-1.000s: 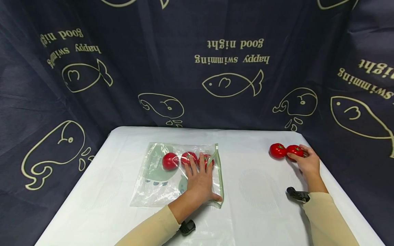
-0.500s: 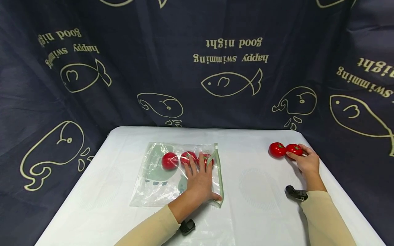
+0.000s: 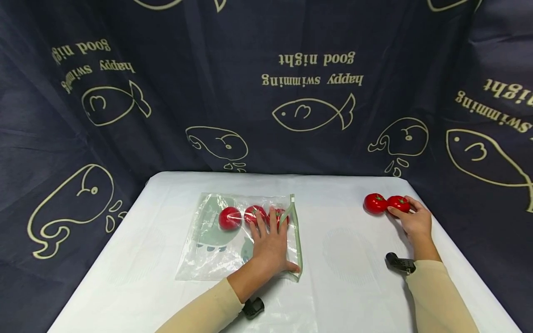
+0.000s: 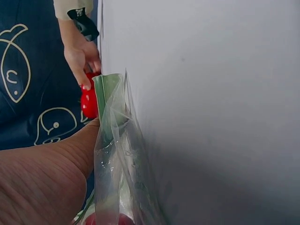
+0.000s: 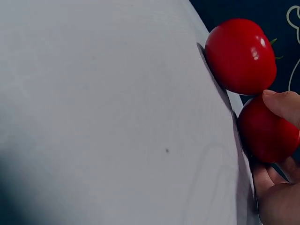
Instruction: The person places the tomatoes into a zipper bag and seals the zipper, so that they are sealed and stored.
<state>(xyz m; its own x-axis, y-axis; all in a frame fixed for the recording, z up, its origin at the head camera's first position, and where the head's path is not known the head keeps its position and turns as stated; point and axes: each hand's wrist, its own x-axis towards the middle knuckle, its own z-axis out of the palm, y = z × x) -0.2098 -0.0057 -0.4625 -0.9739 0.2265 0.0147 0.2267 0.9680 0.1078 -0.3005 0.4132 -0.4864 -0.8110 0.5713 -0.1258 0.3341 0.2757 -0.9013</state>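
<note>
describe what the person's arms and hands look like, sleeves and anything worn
Both arms wear plain cream-beige long sleeves: left sleeve, right sleeve. The left hand and right hand are bare, with no gloves or rings visible. Each wrist carries a small black device: left device, right device. No cables show.

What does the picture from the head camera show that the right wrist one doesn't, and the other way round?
Only the head view: the clear zip bag with three tomatoes in it, the left hand spread over it, and the upside-down lettering.

Only the right wrist view: a small dark speck on the white table covering.

Both: the right hand gripping one tomato, the loose tomato next to it, the table covering and part of the navy printed curtain.
</note>
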